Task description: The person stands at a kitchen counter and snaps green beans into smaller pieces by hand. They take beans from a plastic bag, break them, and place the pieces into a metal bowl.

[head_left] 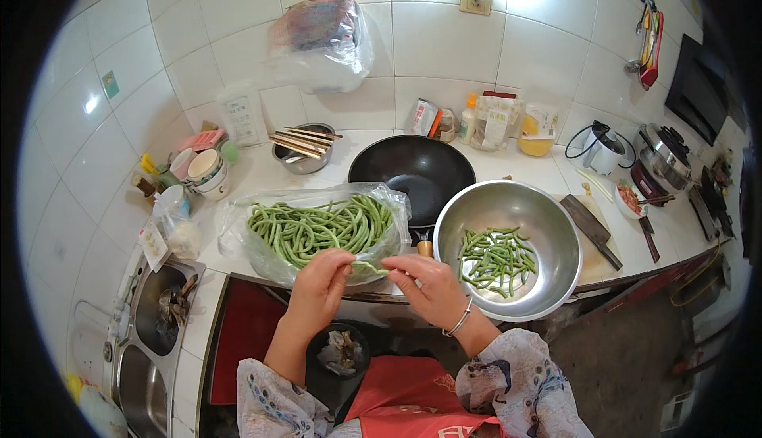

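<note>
While both hands meet at the counter's front edge, the head view shows them sharing one green bean (367,266): the left hand (321,279) pinches its left end between thumb and fingertips, and the right hand (425,283) (a bangle on its wrist) pinches the other end, fingers curled narrow around it. The bean hangs just in front of a clear plastic bag (238,235) that lies open on the white counter (254,172) and holds a heap of long beans (317,227). Just right of the bag stands a steel bowl (548,235) with a small pile of short bean pieces (498,257) on its bottom. Behind the two, between them, sits a black wok (413,168), its wooden handle pointing toward the person. Right of the bowl a cleaver (591,230) rests on a cutting board. At the back left a small pot (302,160) carries chopsticks (302,140) across its rim. Below the hands, near the floor, a dark bowl (340,351) holds scraps (what kind, I cannot tell). A sink (151,327) lies at the far left.
</note>
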`<act>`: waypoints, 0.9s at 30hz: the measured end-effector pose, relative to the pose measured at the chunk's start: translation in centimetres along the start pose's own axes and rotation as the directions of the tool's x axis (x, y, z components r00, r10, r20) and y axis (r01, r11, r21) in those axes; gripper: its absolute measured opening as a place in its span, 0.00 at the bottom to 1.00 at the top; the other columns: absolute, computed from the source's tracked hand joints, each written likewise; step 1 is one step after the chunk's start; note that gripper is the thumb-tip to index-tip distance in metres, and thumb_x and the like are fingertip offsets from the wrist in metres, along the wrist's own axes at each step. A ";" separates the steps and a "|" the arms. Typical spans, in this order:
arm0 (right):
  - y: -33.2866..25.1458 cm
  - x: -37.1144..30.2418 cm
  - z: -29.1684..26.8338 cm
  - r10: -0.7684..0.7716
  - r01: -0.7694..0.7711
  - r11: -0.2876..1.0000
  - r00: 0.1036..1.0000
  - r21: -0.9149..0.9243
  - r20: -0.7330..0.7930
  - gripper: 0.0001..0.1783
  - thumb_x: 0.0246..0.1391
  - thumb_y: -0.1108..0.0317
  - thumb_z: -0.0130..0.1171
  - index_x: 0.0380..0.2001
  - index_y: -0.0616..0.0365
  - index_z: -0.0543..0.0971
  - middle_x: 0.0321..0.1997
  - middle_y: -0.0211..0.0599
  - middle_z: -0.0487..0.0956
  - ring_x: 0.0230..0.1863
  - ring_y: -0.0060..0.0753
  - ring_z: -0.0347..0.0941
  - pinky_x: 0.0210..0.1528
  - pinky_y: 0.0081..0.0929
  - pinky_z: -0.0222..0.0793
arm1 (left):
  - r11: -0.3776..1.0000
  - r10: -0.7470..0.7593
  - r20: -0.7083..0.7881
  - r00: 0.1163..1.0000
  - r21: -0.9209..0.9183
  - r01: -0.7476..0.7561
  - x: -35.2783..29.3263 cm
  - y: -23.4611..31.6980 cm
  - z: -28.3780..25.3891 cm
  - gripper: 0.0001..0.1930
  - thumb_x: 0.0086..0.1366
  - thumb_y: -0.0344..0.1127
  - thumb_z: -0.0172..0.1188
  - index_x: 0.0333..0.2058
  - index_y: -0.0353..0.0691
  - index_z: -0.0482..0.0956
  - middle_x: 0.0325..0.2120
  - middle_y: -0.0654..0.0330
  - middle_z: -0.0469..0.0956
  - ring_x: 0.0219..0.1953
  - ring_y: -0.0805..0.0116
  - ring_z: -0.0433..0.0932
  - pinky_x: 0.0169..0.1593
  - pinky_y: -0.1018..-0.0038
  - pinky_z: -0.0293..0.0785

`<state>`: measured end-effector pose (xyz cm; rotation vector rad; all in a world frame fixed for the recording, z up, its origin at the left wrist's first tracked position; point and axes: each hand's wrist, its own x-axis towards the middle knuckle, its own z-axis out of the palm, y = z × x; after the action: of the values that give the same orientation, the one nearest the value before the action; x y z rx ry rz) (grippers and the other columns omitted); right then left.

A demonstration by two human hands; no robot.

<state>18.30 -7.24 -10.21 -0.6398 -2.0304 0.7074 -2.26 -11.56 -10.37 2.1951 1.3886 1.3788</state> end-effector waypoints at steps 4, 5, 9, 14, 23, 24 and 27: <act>1.3 0.2 1.4 0.008 -0.008 1.000 1.000 0.009 0.009 0.10 0.52 0.67 0.53 0.33 0.62 0.75 0.30 0.42 0.76 0.33 0.39 0.72 0.35 0.29 0.67 | 0.999 -0.049 -0.151 0.987 -0.004 0.049 0.8 -0.1 -0.4 0.09 0.56 0.22 0.53 0.37 0.35 0.72 0.32 0.54 0.74 0.33 0.63 0.75 0.37 0.74 0.71; 1.7 0.4 1.7 0.026 -0.026 1.000 1.000 -0.002 0.009 0.09 0.52 0.67 0.52 0.33 0.62 0.75 0.30 0.42 0.76 0.32 0.37 0.72 0.33 0.27 0.67 | 0.991 -0.102 -0.245 0.964 -0.105 0.079 1.0 0.1 0.0 0.09 0.56 0.22 0.53 0.37 0.35 0.73 0.32 0.54 0.74 0.34 0.65 0.75 0.37 0.75 0.71; 2.2 1.9 2.1 0.350 -0.329 0.890 0.937 0.315 -0.010 0.11 0.55 0.66 0.50 0.34 0.63 0.75 0.31 0.31 0.77 0.30 0.22 0.71 0.32 0.20 0.67 | 0.868 -0.360 -0.337 0.870 -0.462 0.180 1.1 -0.3 1.9 0.07 0.59 0.25 0.52 0.36 0.35 0.75 0.27 0.61 0.73 0.26 0.77 0.73 0.29 0.82 0.69; 2.6 2.1 2.7 0.442 -0.406 0.654 0.890 0.639 0.113 0.13 0.59 0.63 0.46 0.33 0.62 0.75 0.27 0.30 0.76 0.29 0.18 0.70 0.32 0.17 0.67 | 0.437 -0.582 0.237 0.778 -0.716 0.545 -0.4 -0.1 3.1 0.14 0.65 0.39 0.48 0.41 0.34 0.73 0.20 0.66 0.70 0.14 0.82 0.62 0.17 0.86 0.57; 1.4 -0.5 1.1 0.435 -0.575 0.407 0.805 0.710 0.402 0.13 0.59 0.64 0.45 0.35 0.62 0.75 0.24 0.31 0.75 0.25 0.20 0.69 0.29 0.16 0.64 | -0.055 -0.578 0.221 0.785 -0.971 0.232 0.9 1.0 4.6 0.12 0.64 0.36 0.50 0.39 0.33 0.72 0.21 0.64 0.71 0.16 0.81 0.62 0.17 0.84 0.57; 1.3 -0.6 0.8 0.419 -0.577 0.395 0.806 0.715 0.418 0.13 0.59 0.64 0.45 0.36 0.62 0.75 0.25 0.32 0.75 0.26 0.21 0.70 0.30 0.16 0.64 | -0.010 -0.576 0.197 0.793 -0.972 0.235 1.0 1.2 4.5 0.11 0.64 0.36 0.50 0.38 0.33 0.73 0.22 0.64 0.71 0.16 0.81 0.62 0.18 0.84 0.58; 1.7 -1.2 0.8 0.391 -0.578 0.342 0.805 0.741 0.447 0.14 0.59 0.62 0.47 0.38 0.61 0.75 0.28 0.31 0.76 0.30 0.19 0.71 0.31 0.15 0.66 | 0.132 -0.587 0.124 0.800 -0.960 0.246 1.0 1.8 4.1 0.10 0.63 0.34 0.51 0.36 0.33 0.74 0.23 0.63 0.73 0.17 0.80 0.64 0.18 0.84 0.59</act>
<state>18.53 -7.00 -12.39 -0.5569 -1.2869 2.0656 2.16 -10.55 -10.95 0.6763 0.6849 1.6413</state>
